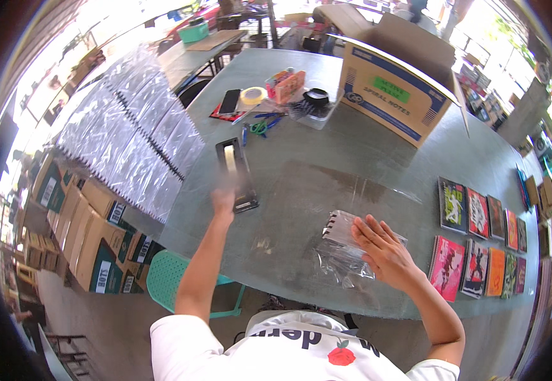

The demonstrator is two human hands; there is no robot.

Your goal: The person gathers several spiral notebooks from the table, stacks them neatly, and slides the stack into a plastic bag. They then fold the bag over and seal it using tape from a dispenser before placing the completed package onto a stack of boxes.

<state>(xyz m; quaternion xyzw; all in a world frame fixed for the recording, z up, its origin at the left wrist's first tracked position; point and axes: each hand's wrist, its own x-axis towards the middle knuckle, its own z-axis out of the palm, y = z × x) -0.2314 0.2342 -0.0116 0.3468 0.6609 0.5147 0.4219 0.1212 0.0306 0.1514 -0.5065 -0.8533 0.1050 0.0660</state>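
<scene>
My right hand point(385, 253) lies flat, fingers stretched out, on a small spiral notebook point(337, 227) in a clear plastic wrapper point(346, 270). The notebook's black coil shows at its left end; the rest is partly under my palm. My left hand point(223, 195) is at the black tape dispenser point(247, 202), its fingers smeared by motion, so I cannot see whether they hold tape. A pale tape roll point(230, 159) sits in the dispenser. Under and beyond the notebook a large clear plastic sheet point(314, 184) is spread on the grey-green table point(276, 143).
Two rows of small spiral notebooks point(477, 267) lie at the right. At the back stand an open carton point(390, 95), a yellow tape roll point(253, 96), a phone point(230, 101) and green scissors point(259, 128). Plastic-wrapped bundles point(130, 140) are stacked left, above a green stool point(168, 276).
</scene>
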